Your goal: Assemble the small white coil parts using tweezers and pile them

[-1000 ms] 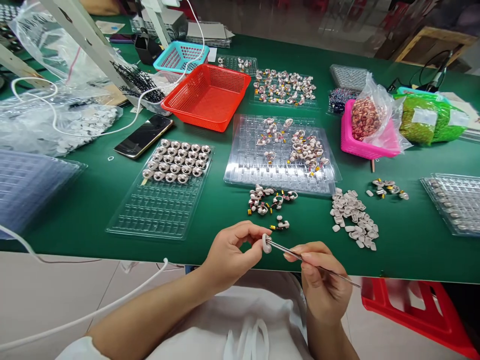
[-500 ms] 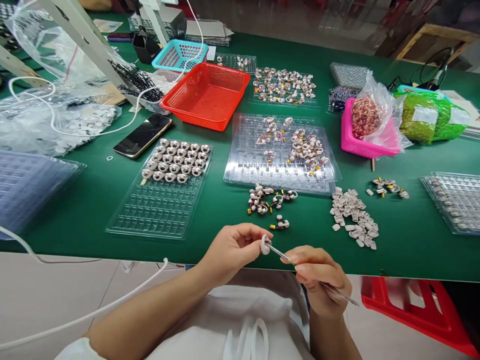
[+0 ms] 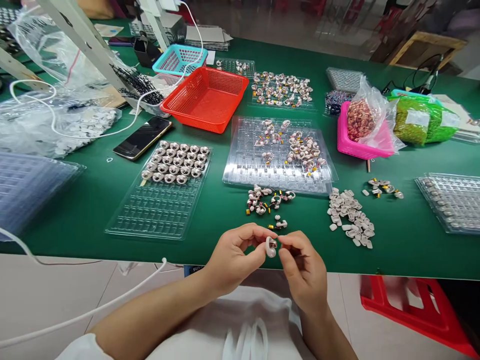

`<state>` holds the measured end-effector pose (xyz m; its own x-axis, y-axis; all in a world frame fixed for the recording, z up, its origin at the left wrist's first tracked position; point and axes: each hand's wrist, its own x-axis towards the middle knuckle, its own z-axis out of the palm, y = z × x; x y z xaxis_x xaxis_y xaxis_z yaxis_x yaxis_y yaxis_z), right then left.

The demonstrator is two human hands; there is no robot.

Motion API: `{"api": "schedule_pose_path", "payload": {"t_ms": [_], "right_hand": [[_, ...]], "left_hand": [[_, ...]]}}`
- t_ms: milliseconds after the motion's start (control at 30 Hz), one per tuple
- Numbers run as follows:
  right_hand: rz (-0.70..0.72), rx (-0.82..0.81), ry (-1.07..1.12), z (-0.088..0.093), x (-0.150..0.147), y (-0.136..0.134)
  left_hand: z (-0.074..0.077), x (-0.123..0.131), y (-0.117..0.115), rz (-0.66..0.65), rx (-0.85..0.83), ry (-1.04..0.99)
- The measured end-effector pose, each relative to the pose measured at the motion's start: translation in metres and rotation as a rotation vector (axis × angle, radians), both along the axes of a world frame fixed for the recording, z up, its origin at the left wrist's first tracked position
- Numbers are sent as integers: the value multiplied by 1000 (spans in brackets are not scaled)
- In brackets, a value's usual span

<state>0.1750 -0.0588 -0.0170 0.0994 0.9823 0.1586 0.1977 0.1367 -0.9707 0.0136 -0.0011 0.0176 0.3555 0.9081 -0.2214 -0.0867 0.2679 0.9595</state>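
Observation:
Between thumb and fingers, my left hand (image 3: 238,257) pinches a small white curved piece (image 3: 270,247) above the table's front edge. My right hand (image 3: 304,272) is at the right side of that piece, its thumb and index finger bent toward it; the tool it held is not visible. Just beyond the hands lie a loose white part with a yellow tab (image 3: 278,224) and a cluster of similar parts (image 3: 258,200). A pile of small white caps (image 3: 350,217) is to the right. On the left, a clear tray (image 3: 153,207) carries rows of shiny rounded pieces (image 3: 180,161).
Stacked clear trays (image 3: 243,170) with more parts stand mid-table. Behind are a red basket (image 3: 210,100) and a blue basket (image 3: 178,59). A phone (image 3: 142,137) lies left, a pink basket (image 3: 363,145) right. A white cable (image 3: 108,134) crosses the left side.
The thin metal tool has gone from view at my right hand, which has moved left and closer to my left hand. The white piece is turned and slightly farther right.

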Motion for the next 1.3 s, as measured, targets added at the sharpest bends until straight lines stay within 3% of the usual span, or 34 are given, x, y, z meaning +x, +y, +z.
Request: {"api": "schedule_pose_path", "payload": {"t_ms": [167,267,400,567,900,1300], "right_hand": [[-24,-43,-9,11,-14,7],[-10,-34,28,13,-16,10],[-23,6,118,8,-14,12],[-40,-4,233,6,-15,13],[-8,-49,174,8,-14,11],[-35,20,185,-1,-20,9]], "left_hand": [[-5,3,-3,29,33,-24],[-5,0,-2,40,135,2],[-4,-6,0,-5,296,35],[-3,-10,3,-92,378,28],[-8,-16,6,-159,643,72],[-12,-17,3,-143,797,146]]}}
